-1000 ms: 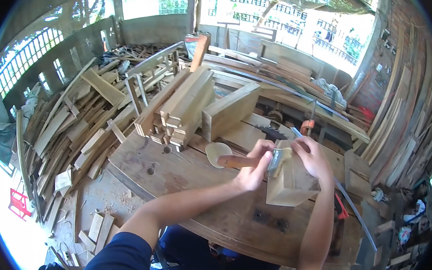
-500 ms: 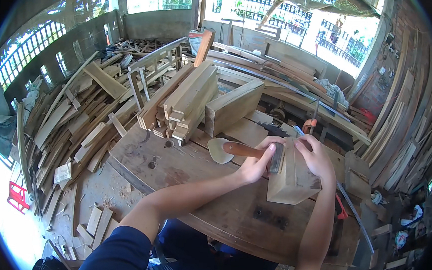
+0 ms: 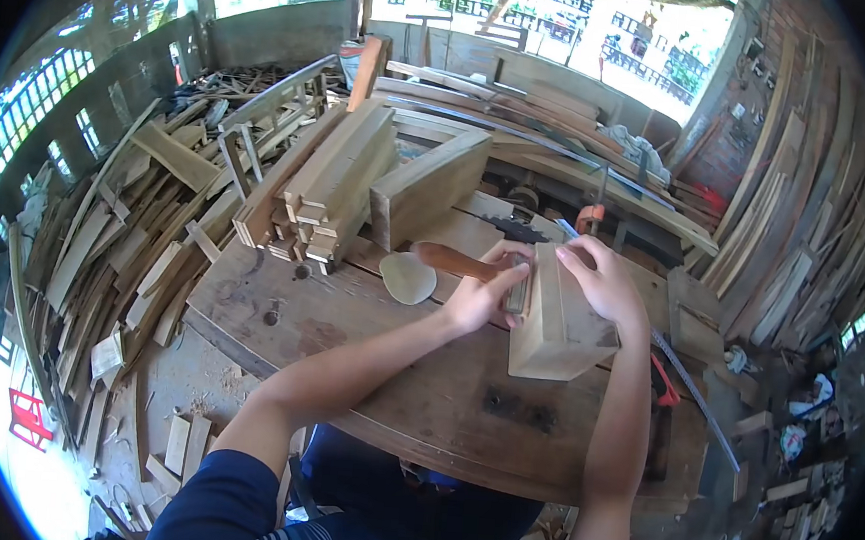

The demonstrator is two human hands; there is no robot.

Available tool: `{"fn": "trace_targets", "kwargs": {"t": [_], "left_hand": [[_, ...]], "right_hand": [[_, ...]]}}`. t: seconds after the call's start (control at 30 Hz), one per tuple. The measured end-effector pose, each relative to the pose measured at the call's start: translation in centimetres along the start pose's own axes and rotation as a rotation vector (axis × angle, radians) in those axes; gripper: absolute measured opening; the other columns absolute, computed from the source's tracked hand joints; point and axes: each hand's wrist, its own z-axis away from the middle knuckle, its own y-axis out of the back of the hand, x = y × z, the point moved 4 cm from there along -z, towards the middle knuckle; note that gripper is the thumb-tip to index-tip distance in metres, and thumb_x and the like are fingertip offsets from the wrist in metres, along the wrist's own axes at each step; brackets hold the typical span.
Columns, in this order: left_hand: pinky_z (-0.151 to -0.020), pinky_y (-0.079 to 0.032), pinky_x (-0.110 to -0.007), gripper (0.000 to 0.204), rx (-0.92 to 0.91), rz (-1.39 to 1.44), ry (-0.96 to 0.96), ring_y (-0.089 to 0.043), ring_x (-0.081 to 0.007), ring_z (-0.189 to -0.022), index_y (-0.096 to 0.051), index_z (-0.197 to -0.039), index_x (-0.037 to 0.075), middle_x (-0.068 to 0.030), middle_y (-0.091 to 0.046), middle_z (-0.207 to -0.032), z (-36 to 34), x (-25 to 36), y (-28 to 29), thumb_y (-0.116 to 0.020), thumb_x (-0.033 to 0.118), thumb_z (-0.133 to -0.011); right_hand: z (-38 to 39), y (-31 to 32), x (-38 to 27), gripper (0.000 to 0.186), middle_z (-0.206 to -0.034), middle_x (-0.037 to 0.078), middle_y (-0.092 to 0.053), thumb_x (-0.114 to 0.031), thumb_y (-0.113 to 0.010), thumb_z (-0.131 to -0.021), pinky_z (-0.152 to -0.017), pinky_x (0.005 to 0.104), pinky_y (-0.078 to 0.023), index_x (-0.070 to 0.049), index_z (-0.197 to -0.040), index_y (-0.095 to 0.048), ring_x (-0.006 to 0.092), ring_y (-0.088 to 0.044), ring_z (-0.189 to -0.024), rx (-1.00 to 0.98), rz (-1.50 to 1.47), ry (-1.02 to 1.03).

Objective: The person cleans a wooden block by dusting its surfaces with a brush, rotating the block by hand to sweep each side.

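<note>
A thick, pale wooden block (image 3: 559, 329) stands on the workbench in front of me. My left hand (image 3: 486, 292) is closed around a flat brush with a reddish-brown wooden handle (image 3: 450, 260), which points left. The brush head lies against the block's left side; my fingers partly cover it, and its bristles are hard to make out. My right hand (image 3: 607, 287) bends over the far right part of the block, fingertips on its upper edge. Beneath the handle's end is a round, pale yellow disc-like thing (image 3: 409, 279).
Stacked timbers (image 3: 333, 188) and a broad upright board (image 3: 428, 189) occupy the bench's far left. Behind the block are a toothed dark blade (image 3: 514, 230) and an orange clamp (image 3: 591, 218). A red-handled tool (image 3: 665, 380) lies right of my forearm. Scrap wood (image 3: 144, 240) heaps left.
The whole view has shifted, so everything appears farther left and higher. The brush handle tips up slightly. Both hands keep their places at the block.
</note>
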Motion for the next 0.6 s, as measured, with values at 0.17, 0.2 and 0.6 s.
{"fn": "trace_targets", "kwargs": {"t": [0.17, 0.2, 0.6], "left_hand": [[-0.059, -0.061, -0.033, 0.040, -0.154, 0.267, 0.048, -0.067, -0.0145, -0.104, -0.053, -0.140, 0.013, -0.0073, -0.062, -0.124, -0.2, 1.5, -0.6, -0.057, 0.035, -0.107], [-0.060, -0.060, -0.032, 0.040, -0.120, 0.218, 0.017, -0.067, -0.0145, -0.105, -0.053, -0.140, 0.012, -0.0070, -0.062, -0.124, -0.5, 1.3, -0.6, -0.057, 0.035, -0.108], [-0.044, -0.056, -0.031, 0.034, 0.163, -0.269, 0.093, -0.066, -0.0164, -0.056, -0.047, -0.121, 0.007, -0.0093, -0.063, -0.091, -0.8, -1.8, 2.1, -0.062, 0.033, -0.105]], "right_hand": [[-0.4, -0.1, -0.2, 0.044, -0.108, 0.019, -0.073, -0.039, -0.069, -0.101, -0.090, 0.0378, -0.052, 0.002, -0.116, -0.068, 0.0297, -0.070, -0.099, -0.019, 0.003, -0.056], [-0.4, -0.2, -0.3, 0.043, -0.108, 0.018, -0.073, -0.038, -0.069, -0.101, -0.090, 0.0375, -0.051, 0.002, -0.116, -0.068, 0.0293, -0.069, -0.099, -0.020, -0.013, -0.059], [-0.1, 0.1, -0.6, 0.044, -0.104, 0.017, -0.072, -0.041, -0.068, -0.102, -0.089, 0.0376, -0.051, 0.002, -0.113, -0.069, 0.0271, -0.067, -0.095, -0.014, 0.002, -0.025]]}}
